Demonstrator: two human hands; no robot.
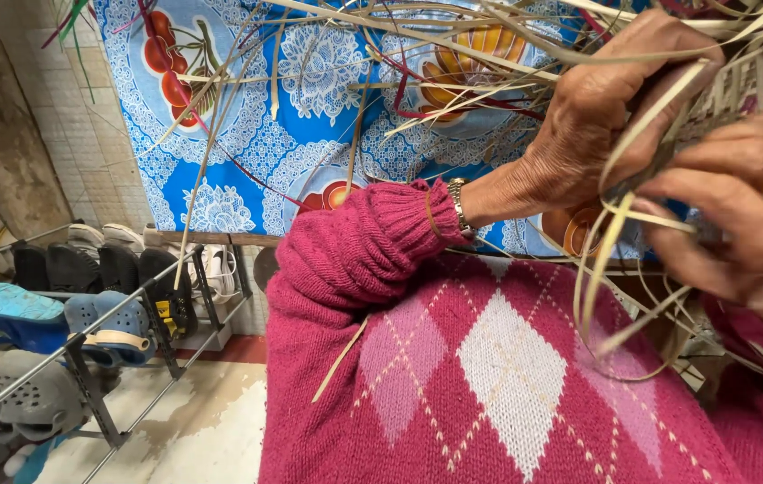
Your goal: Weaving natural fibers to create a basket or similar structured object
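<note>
My hands are up close, top right, working together on the weave [740, 90]. Left hand [614, 108] comes in from the left, fingers curled and pinching a few pale strips [619, 242] against the woven edge. Right hand [740, 206] sits just below and to the right, fingers folded over the same bunch, so both are clamped on it and touching each other through the strips. The woven piece lies above and right of both hands and runs off the top right corner, so I can't see how far it goes. The held strips hang down from between my hands and curl over my lap; others fan out long to the upper left. The right hand is nearer the woven body, the left nearer the loose ends.

Below, my red sweater [489, 376] with its pale diamonds fills the lap, the cuff pushed back from a metal watch [458, 206]. One stray strip lies across the sweater.

Room to move: open toward the left and down, crowded on the right where the view ends.

Further out, a blue flowered cloth [247, 134] hangs behind the strips. Down left stands a metal rack [86, 358] full of sandals and clogs, on a worn floor [193, 430].
</note>
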